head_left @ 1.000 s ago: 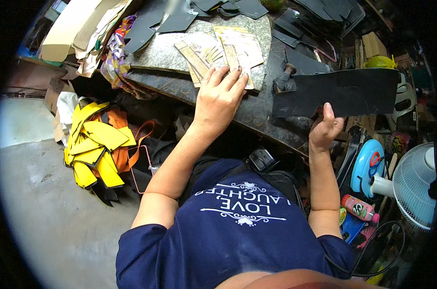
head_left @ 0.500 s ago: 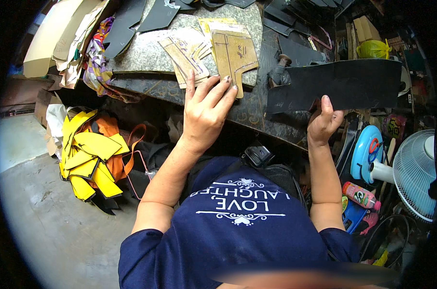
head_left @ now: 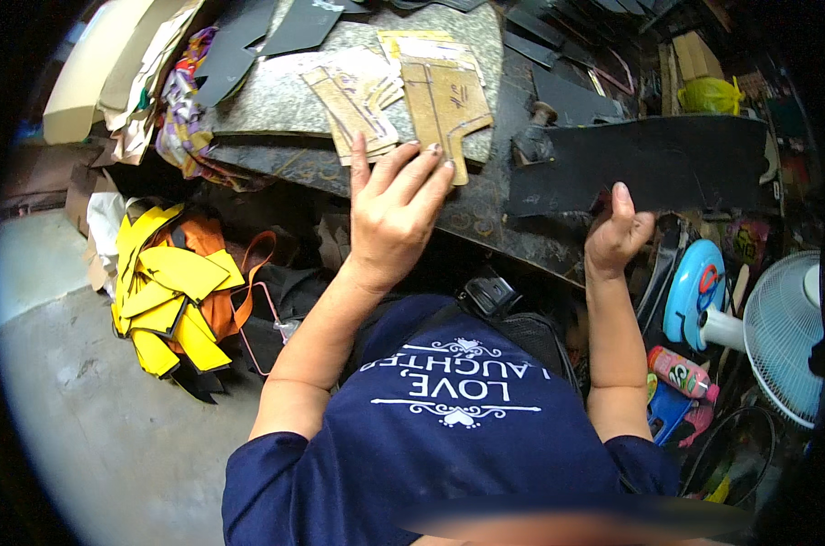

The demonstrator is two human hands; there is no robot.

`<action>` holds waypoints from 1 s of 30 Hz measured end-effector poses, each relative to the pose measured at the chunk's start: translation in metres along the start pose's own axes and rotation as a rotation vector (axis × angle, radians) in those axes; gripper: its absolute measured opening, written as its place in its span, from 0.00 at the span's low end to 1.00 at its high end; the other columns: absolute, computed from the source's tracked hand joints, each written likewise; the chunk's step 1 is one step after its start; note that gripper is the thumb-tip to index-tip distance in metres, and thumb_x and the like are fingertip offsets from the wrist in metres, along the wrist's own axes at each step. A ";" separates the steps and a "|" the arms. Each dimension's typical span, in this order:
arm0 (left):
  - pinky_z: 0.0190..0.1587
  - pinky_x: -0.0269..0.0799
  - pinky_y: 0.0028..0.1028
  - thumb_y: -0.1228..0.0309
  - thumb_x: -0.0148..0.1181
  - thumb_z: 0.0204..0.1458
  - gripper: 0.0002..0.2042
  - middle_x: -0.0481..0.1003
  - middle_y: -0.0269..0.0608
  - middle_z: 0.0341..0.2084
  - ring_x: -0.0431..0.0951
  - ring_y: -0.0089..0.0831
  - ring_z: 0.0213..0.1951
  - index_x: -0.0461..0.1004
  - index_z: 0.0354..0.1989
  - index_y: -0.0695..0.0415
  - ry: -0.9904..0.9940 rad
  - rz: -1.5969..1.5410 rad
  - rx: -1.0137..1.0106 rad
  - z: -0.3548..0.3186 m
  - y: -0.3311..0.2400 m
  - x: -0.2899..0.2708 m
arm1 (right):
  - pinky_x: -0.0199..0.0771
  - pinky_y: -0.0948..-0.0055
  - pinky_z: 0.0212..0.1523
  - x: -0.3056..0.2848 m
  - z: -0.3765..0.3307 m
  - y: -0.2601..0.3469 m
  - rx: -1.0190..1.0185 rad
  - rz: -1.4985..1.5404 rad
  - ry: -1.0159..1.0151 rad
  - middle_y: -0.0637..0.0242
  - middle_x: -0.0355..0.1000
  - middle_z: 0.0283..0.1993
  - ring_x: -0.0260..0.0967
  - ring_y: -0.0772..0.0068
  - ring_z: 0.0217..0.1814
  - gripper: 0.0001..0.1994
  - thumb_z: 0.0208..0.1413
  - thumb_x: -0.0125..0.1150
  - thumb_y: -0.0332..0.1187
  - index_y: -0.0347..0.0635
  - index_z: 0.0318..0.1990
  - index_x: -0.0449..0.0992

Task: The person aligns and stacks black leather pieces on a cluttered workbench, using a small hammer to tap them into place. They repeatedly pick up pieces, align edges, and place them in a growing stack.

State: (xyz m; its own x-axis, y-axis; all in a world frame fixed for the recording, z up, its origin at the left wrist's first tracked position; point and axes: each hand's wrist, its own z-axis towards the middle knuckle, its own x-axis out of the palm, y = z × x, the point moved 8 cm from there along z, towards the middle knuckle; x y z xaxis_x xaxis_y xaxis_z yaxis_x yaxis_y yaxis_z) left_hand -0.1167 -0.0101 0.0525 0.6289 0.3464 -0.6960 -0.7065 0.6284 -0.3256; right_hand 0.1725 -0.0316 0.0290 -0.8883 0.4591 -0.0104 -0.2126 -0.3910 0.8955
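The long black sheet of stiff leather-like material [head_left: 649, 164] lies across the dark worktop [head_left: 485, 214] at about two o'clock, and the right hand [head_left: 615, 238] grips its near edge, thumb up against the face and the other fingers curled beneath, hidden. At eleven o'clock from that sheet sit the tan cardboard pattern pieces [head_left: 403, 96] on a grey stone slab [head_left: 358, 55]. The left hand [head_left: 396, 209] hovers just below them, fingers spread and slightly bent, the fingertips [head_left: 444, 168] at the edge of the nearest pattern; whether they touch it cannot be told. To do this well, it looks wise to keep the sheet pinned flat with the right hand, and to draw only the top pattern so the stack beneath does not scatter. Few containers show: at nine o'clock on the floor, an orange bag [head_left: 226, 273] with yellow cut pieces [head_left: 167, 291] piled beside and over it. At three o'clock, a white fan [head_left: 785, 337] and a blue round object [head_left: 694, 291] stand in the clutter.
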 end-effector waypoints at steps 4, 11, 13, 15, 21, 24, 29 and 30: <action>0.68 0.49 0.58 0.70 0.67 0.46 0.13 0.80 0.33 0.42 0.78 0.34 0.46 0.81 0.42 0.51 -0.015 0.034 0.009 0.008 -0.002 -0.001 | 0.73 0.73 0.42 -0.008 -0.001 -0.008 -0.007 -0.009 -0.051 0.66 0.75 0.39 0.72 0.76 0.38 0.02 0.58 0.59 0.26 0.38 0.36 0.76; 0.68 0.50 0.56 0.62 0.68 0.48 0.22 0.76 0.41 0.50 0.74 0.41 0.54 0.76 0.51 0.56 0.034 0.037 -0.036 0.016 0.007 -0.005 | 0.73 0.74 0.42 -0.003 0.000 -0.004 -0.025 0.005 -0.031 0.68 0.74 0.38 0.71 0.78 0.38 0.03 0.59 0.59 0.27 0.38 0.37 0.76; 0.68 0.51 0.55 0.56 0.68 0.48 0.30 0.72 0.46 0.57 0.69 0.46 0.59 0.72 0.58 0.58 0.038 0.133 -0.128 0.014 0.017 -0.008 | 0.73 0.74 0.42 -0.002 0.000 -0.002 -0.022 0.009 -0.038 0.68 0.74 0.38 0.70 0.78 0.38 0.04 0.59 0.59 0.28 0.37 0.36 0.75; 0.67 0.53 0.52 0.56 0.68 0.48 0.33 0.68 0.48 0.61 0.65 0.48 0.63 0.69 0.61 0.59 0.093 0.252 -0.285 0.011 0.040 -0.009 | 0.72 0.74 0.43 -0.001 0.000 -0.002 -0.013 0.013 -0.039 0.68 0.74 0.38 0.70 0.78 0.38 0.04 0.59 0.58 0.28 0.36 0.36 0.75; 0.66 0.57 0.54 0.72 0.62 0.47 0.18 0.78 0.40 0.50 0.74 0.39 0.56 0.78 0.49 0.54 0.052 0.312 -0.122 -0.010 0.045 -0.031 | 0.71 0.75 0.44 -0.001 -0.002 0.001 -0.018 -0.002 -0.046 0.67 0.74 0.38 0.70 0.78 0.39 0.04 0.60 0.58 0.27 0.36 0.37 0.76; 0.66 0.57 0.54 0.73 0.62 0.47 0.18 0.78 0.40 0.50 0.74 0.39 0.56 0.79 0.49 0.54 0.026 0.255 -0.100 -0.015 0.047 -0.036 | 0.71 0.76 0.43 0.002 0.000 0.004 -0.010 0.033 -0.037 0.68 0.74 0.38 0.70 0.79 0.39 0.04 0.60 0.58 0.27 0.37 0.37 0.76; 0.66 0.56 0.55 0.73 0.64 0.46 0.18 0.78 0.40 0.51 0.73 0.40 0.57 0.79 0.48 0.54 0.035 0.191 -0.148 -0.014 0.048 -0.037 | 0.68 0.78 0.39 0.009 0.004 0.015 -0.038 0.048 -0.052 0.70 0.74 0.34 0.68 0.82 0.35 0.05 0.60 0.57 0.28 0.39 0.33 0.76; 0.67 0.56 0.55 0.73 0.64 0.46 0.18 0.78 0.41 0.51 0.73 0.41 0.57 0.79 0.48 0.54 0.042 0.182 -0.161 -0.014 0.048 -0.038 | 0.65 0.79 0.34 0.008 0.004 0.015 -0.038 0.040 -0.102 0.71 0.73 0.30 0.65 0.84 0.30 0.09 0.60 0.57 0.28 0.40 0.27 0.74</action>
State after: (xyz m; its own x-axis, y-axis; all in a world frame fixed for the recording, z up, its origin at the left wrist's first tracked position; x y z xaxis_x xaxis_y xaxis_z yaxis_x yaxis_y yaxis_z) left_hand -0.1789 -0.0024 0.0541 0.4746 0.4128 -0.7774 -0.8519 0.4377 -0.2877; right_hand 0.1637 -0.0311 0.0442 -0.8509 0.5204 0.0719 -0.1949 -0.4399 0.8766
